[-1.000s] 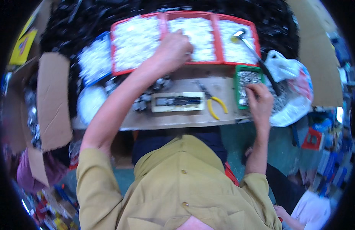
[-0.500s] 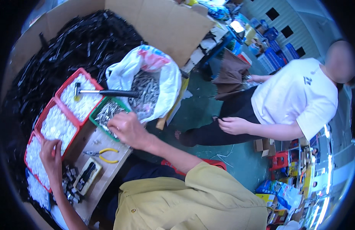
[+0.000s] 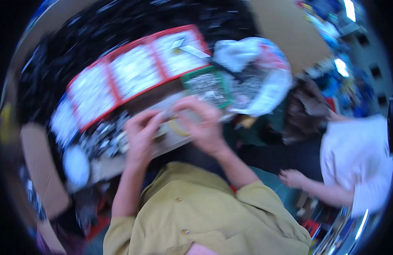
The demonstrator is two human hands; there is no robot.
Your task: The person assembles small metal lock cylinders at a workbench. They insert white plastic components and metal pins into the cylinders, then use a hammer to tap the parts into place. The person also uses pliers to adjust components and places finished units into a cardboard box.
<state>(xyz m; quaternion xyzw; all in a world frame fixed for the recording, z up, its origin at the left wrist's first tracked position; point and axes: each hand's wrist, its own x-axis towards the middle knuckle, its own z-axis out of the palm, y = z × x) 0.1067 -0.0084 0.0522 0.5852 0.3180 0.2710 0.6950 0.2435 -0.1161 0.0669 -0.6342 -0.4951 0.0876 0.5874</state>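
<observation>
Small parts, blurred beyond telling, are pinched between both hands over the desk (image 3: 120, 163), left hand (image 3: 141, 136) just beside right hand (image 3: 202, 123), green tray (image 3: 207, 85) nearest the right.

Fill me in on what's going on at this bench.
A person in a mustard shirt sits at a small wooden board with the left hand and right hand brought close together over it; the picture is too blurred to tell what the hands hold. Behind them lie three red trays of white parts and a green tray of small metal pieces, beside a white plastic bag. Another person in a white top sits on the right.
</observation>
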